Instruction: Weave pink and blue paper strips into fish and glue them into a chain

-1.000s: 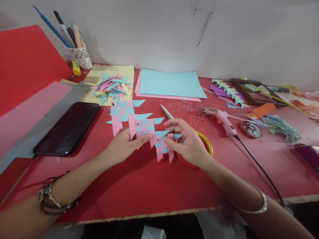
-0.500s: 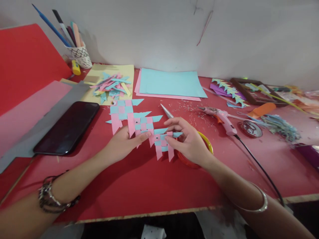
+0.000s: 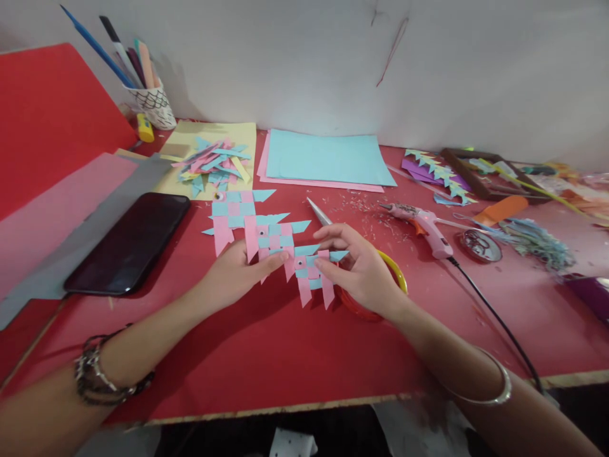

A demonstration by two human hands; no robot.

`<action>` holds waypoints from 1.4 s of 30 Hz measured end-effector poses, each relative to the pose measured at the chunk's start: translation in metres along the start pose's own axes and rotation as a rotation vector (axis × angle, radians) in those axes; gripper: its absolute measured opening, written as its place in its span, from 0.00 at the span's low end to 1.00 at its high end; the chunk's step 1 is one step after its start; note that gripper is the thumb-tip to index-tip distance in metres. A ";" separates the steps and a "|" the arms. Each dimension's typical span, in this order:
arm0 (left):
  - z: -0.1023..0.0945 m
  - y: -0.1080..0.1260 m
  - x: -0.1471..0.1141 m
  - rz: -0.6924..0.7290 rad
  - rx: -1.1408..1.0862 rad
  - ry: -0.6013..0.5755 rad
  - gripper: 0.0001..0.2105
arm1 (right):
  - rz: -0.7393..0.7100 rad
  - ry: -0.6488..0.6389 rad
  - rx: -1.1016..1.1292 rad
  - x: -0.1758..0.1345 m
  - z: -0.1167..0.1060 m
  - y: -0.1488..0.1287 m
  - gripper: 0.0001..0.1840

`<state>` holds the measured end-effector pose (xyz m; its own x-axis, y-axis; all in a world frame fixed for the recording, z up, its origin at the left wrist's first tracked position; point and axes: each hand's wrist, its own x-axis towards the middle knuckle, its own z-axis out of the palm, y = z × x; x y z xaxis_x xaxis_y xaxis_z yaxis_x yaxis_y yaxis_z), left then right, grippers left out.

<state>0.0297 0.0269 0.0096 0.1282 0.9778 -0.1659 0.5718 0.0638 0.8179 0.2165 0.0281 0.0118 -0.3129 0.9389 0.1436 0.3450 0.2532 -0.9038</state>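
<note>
Three woven pink-and-blue paper fish with googly eyes form a slanting row above the red table. My left hand (image 3: 238, 273) pinches the middle paper fish (image 3: 280, 240) near its lower edge, thumb in front. The large paper fish (image 3: 234, 212) is at the upper left, just above that hand. With thumb and fingers, my right hand (image 3: 364, 270) grips the small paper fish (image 3: 308, 270) by its tail side. Whether the fish are joined cannot be seen. Scissors (image 3: 320, 212) with yellow and red handles lie partly under my right hand.
A phone (image 3: 128, 244) lies at left, near a pen cup (image 3: 155, 106). Paper strips (image 3: 216, 164) and blue sheets (image 3: 328, 157) are at the back. To the right are a pink glue gun (image 3: 425, 228) with a cord, a small round dish (image 3: 481, 246) and a wooden frame (image 3: 495, 190).
Almost nothing differs. Both hands keep their grip on the paper fish, which shift only very slightly.
</note>
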 end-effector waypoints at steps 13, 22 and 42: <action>-0.001 -0.003 0.001 0.006 0.027 -0.039 0.19 | 0.104 -0.050 0.056 0.002 0.001 0.000 0.03; -0.001 -0.003 0.002 0.106 0.083 -0.030 0.18 | 0.062 -0.104 -0.065 0.002 0.000 -0.001 0.02; -0.002 -0.010 0.003 0.225 0.221 0.008 0.19 | 0.045 -0.093 -0.068 0.003 0.000 0.003 0.03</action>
<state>0.0231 0.0292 0.0019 0.2652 0.9641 0.0108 0.6925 -0.1983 0.6936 0.2165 0.0312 0.0095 -0.3756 0.9247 0.0624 0.4184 0.2293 -0.8788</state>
